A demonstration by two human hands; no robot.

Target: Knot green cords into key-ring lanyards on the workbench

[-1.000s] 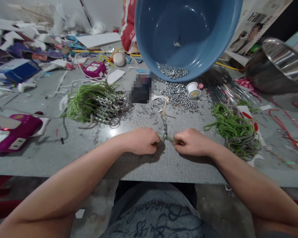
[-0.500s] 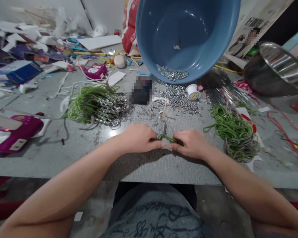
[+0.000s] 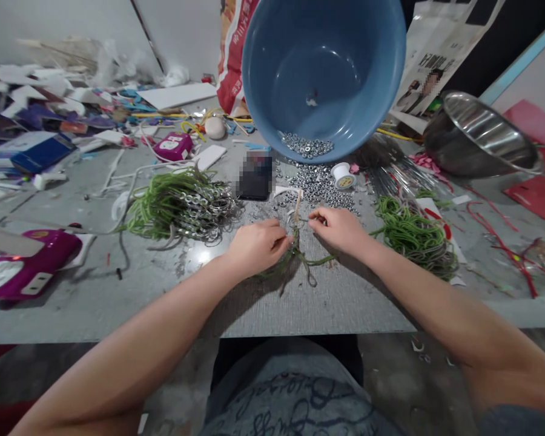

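A green and grey cord [image 3: 320, 261] lies on the grey table in front of me, with a small grey loop at its lower end. Its upper part is fastened near a tan strip [image 3: 298, 203]. My left hand [image 3: 261, 245] is closed beside that upper part, thumb and index finger pinching the cord; the exact grip is partly hidden. Just right of the strip, my right hand [image 3: 340, 229] has its fingertips together on a thin dark strand that runs from the fastening. The curled fingers cover the strand's end.
Bundled green cords with metal chains [image 3: 181, 203] lie left, loose green cords [image 3: 411, 236] right. Small metal nuts or beads [image 3: 320, 181], a white spool [image 3: 344, 175] and a dark phone-like object [image 3: 255, 175] lie ahead, below a tilted blue basin [image 3: 322, 79]. A steel bowl [image 3: 476, 139] stands right.
Both hands have parted from the green cord's two sides and moved up. The left now pinches near the fastening; the right has let go of the green cord and taken the thin strand.
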